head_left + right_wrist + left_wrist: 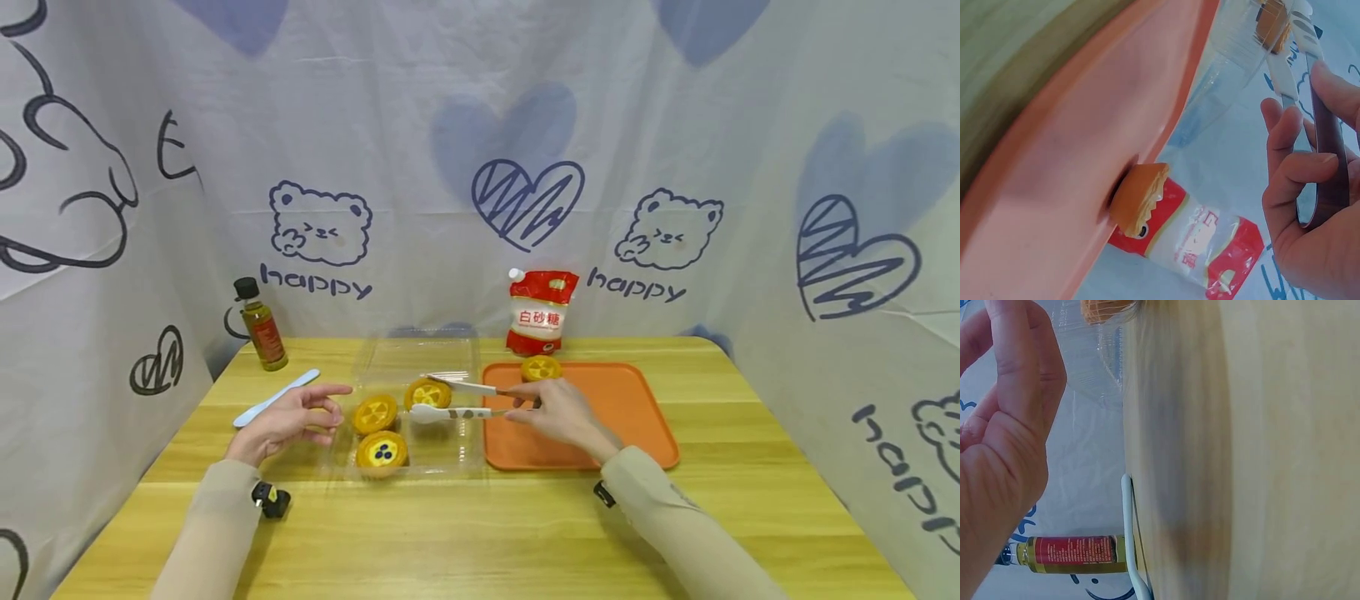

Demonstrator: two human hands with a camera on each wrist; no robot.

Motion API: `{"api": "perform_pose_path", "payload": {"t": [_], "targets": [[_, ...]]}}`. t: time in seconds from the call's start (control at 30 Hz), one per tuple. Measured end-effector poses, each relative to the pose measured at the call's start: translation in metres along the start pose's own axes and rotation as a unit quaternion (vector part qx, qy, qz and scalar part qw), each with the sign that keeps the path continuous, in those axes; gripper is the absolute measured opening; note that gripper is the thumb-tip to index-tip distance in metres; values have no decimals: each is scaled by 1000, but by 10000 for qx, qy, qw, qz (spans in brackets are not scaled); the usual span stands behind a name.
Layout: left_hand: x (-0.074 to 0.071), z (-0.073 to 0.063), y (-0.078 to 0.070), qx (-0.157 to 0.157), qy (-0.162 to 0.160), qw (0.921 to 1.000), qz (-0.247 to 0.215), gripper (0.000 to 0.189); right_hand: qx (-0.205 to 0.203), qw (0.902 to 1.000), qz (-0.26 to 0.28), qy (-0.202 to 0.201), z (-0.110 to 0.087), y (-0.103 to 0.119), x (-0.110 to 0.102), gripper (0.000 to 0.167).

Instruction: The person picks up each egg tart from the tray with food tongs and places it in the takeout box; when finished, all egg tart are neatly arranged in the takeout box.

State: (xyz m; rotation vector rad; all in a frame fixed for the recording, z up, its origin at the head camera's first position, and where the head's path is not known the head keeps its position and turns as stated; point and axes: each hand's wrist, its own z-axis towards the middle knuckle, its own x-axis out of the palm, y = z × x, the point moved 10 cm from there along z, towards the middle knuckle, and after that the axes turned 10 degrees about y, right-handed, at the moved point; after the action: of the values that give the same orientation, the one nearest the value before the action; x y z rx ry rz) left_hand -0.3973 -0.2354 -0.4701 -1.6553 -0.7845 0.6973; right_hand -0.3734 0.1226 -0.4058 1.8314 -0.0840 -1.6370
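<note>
My right hand (558, 410) holds metal tongs (1329, 156) with white tips, thumb on one arm and fingers about the other. In the head view the tips reach left over a clear hinged plastic box (450, 462), either side of an egg tart (427, 394); whether they touch it I cannot tell. Two more tarts lie in the box's left part: a plain-topped tart (375, 414) and a tart with dark berries (383, 451). Beside the box's left edge hovers my left hand (296, 419), fingers loosely bent, holding nothing. Its fingers partly leave the left wrist view.
An orange tray (622, 417) sits right of the box, with one tart (541, 368) at its back edge. Behind stands a red-and-white sugar bag (542, 312). A bottle of yellowish liquid (264, 329) and a pale blue spatula-like utensil (276, 398) are at the left.
</note>
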Motion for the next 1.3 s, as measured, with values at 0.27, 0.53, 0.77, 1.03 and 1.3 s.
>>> {"api": "perform_pose_path", "payload": {"t": [0.27, 0.53, 0.77, 1.03, 1.3], "targets": [[0, 0, -1, 6, -31, 10000, 18, 70, -121, 9981, -585, 110, 8, 15, 4, 40], [1, 0, -1, 11, 3, 10000, 19, 70, -200, 9952, -919, 255, 14, 25, 7, 41], [-1, -1, -1, -34, -51, 10000, 3, 68, -226, 9962, -762, 358, 14, 27, 8, 44], [1, 0, -2, 19, 27, 10000, 40, 69, -168, 9982, -515, 257, 8, 21, 0, 48], [-1, 1, -1, 49, 43, 9999, 105, 68, -193, 9969, -732, 207, 9, 20, -2, 45]]}}
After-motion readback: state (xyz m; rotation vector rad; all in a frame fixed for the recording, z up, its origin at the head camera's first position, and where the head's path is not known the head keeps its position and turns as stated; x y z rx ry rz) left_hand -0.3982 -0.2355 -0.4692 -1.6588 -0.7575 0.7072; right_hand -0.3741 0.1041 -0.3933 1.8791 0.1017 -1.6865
